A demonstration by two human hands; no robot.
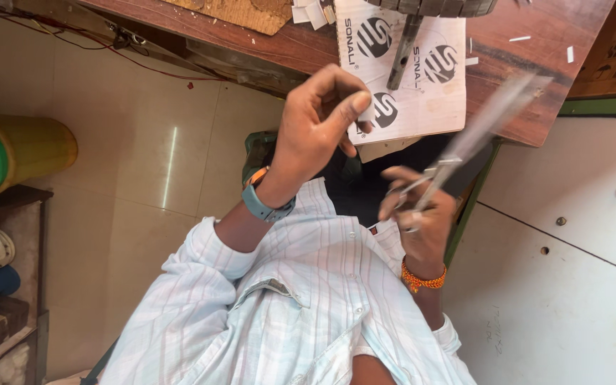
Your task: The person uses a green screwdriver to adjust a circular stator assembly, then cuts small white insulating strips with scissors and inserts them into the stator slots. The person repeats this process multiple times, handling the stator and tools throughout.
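Wooden bench [515,85] behind; right hand [422,214]: scissors [465,146] point up-right.

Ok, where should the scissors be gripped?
By the handle loops, where the right hand holds the scissors. Come from the body side, below the loops: the blades point up and away toward the table, so that end is the sharp one.

The scissors [458,153] are shiny metal. The table [515,78] is smooth brown wood, with a matt white card [422,85] on it. The shirt [301,306] is soft cloth.
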